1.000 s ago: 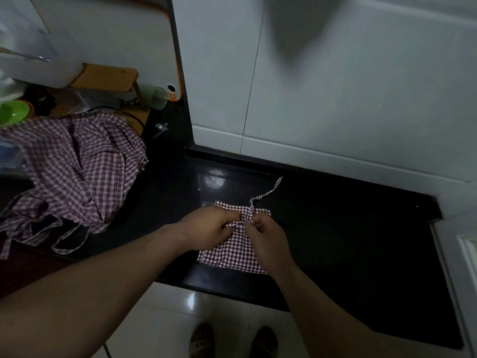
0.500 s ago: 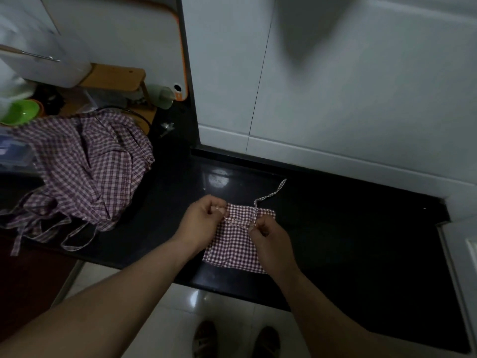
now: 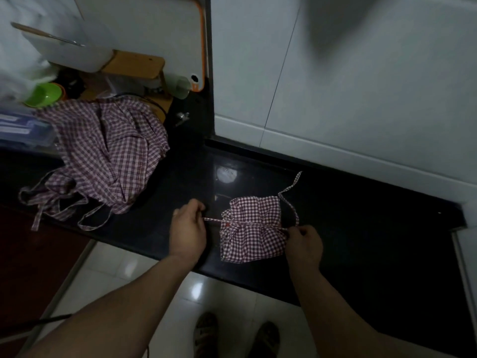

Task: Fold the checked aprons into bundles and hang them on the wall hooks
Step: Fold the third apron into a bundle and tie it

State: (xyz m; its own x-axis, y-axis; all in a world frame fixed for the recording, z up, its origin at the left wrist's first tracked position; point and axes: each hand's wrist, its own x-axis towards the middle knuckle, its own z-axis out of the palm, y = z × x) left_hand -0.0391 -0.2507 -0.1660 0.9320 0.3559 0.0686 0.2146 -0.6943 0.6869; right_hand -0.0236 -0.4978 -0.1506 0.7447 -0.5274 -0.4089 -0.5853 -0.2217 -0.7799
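Observation:
A folded red-and-white checked apron bundle lies on the black countertop, cinched across its middle by its own strap. My left hand pinches one strap end to the left of the bundle, and the strap runs taut from it. At the bundle's right edge my right hand pinches the other strap end. A loose strap loop trails up and to the right. No wall hooks are in view.
A heap of unfolded checked aprons sits at the left of the counter, straps hanging over its edge. Behind it are a green bowl, a wooden rack and an orange-rimmed white board. White wall panels rise behind; tiled floor below.
My hands have pulled apart, left hand going left and right hand right, drawing the strap tight. The bundle is now gathered at its middle.

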